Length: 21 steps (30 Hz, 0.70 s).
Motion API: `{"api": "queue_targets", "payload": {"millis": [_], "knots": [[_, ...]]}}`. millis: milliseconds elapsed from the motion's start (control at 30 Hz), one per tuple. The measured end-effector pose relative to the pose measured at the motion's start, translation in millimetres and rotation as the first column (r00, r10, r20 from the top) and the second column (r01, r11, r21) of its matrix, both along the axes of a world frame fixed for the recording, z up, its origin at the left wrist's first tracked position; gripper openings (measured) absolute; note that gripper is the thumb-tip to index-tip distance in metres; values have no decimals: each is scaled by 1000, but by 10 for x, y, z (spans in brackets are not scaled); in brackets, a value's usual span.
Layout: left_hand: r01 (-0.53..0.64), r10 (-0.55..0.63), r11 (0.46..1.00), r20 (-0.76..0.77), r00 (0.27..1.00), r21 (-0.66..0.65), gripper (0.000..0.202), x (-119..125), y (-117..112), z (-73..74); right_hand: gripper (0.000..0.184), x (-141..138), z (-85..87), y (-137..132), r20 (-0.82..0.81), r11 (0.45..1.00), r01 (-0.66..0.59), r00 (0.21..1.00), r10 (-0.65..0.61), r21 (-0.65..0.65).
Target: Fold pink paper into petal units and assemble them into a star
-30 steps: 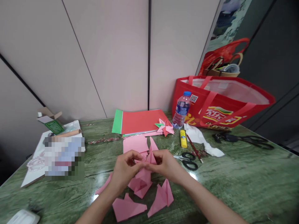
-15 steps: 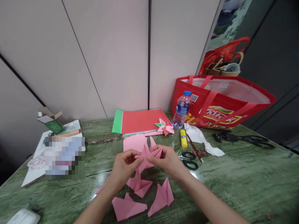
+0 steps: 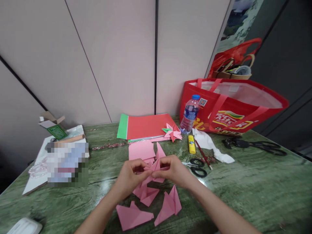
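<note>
Between my two hands is a folded pink paper piece [image 3: 156, 165] with pointed flaps. My left hand [image 3: 134, 175] pinches its left side with thumb and fingers. On its right side my right hand [image 3: 172, 169] is closed in the same way, and the two thumbs nearly meet. Part of the paper is hidden behind my fingers. Below my hands lie more folded pink pieces: one in the middle [image 3: 148, 196], one at the lower left [image 3: 134, 216] and one at the lower right [image 3: 170, 206]. A pink sheet [image 3: 141, 150] lies just beyond my hands.
Behind lie red paper sheets [image 3: 148, 126] with a paper star [image 3: 172, 132] on top. To the right are a water bottle [image 3: 190, 115], glue stick [image 3: 191, 144], scissors [image 3: 198, 168], pencil [image 3: 204, 156], tissue [image 3: 212, 144] and red bag [image 3: 234, 110]. A small box [image 3: 55, 128] stands left.
My hands have drawn closer together and moved slightly down. The held paper piece has turned and is now more covered by my fingers.
</note>
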<state>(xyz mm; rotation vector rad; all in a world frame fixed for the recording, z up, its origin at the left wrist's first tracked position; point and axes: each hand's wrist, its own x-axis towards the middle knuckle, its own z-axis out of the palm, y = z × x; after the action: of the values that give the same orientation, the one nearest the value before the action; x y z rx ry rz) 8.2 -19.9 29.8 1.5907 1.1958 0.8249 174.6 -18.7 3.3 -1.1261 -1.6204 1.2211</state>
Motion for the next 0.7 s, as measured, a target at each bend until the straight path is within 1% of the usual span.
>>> {"api": "queue_targets", "payload": {"millis": [100, 133, 200, 267, 333, 367, 400, 433, 467, 533, 567, 633, 700], "knots": [[-67, 67, 998, 60, 996, -5, 15, -3, 28, -3, 25, 24, 1, 31, -51, 999, 19, 998, -21, -43], [-104, 103, 995, 83, 991, 6, 16, -8, 38, -4, 24, 44, 3, 52, -89, 998, 56, 994, -59, -43], [-155, 151, 987, 75, 986, 49, 17, -10, 38, -12, 21, 97, -4, 107, -175, 984, 175, 968, -177, -24], [-119, 124, 988, -41, 991, 99, 19, 11, -5, -29, 23, 154, -27, 169, -276, 941, 336, 901, -334, -40], [42, -10, 988, -205, 979, 151, 14, 58, -92, -48, 27, 195, -61, 220, -382, 913, 394, 831, -404, -106], [127, -76, 973, -256, 964, 192, 16, 87, -145, -57, 28, 205, -77, 237, -427, 906, 399, 802, -419, -140], [236, -163, 947, -308, 937, 217, 21, 117, -197, -63, 29, 208, -90, 248, -461, 905, 392, 780, -423, -167], [342, -252, 914, -358, 899, 216, 24, 143, -243, -69, 30, 206, -100, 252, -484, 906, 383, 767, -422, -183], [429, -326, 885, -415, 849, 182, 25, 164, -281, -75, 29, 199, -105, 251, -497, 907, 375, 760, -418, -190], [517, -402, 846, -483, 778, 129, 31, 185, -322, -98, 27, 178, -106, 237, -492, 911, 368, 768, -410, -185], [539, -420, 834, -500, 758, 117, 32, 186, -327, -117, 27, 168, -103, 228, -482, 913, 368, 776, -407, -178], [565, -439, 814, -498, 748, 131, 30, 179, -315, -165, 26, 151, -94, 211, -465, 915, 366, 789, -402, -170], [584, -453, 792, -470, 758, 177, 27, 176, -294, -209, 26, 141, -85, 201, -465, 919, 354, 793, -392, -171]]}}
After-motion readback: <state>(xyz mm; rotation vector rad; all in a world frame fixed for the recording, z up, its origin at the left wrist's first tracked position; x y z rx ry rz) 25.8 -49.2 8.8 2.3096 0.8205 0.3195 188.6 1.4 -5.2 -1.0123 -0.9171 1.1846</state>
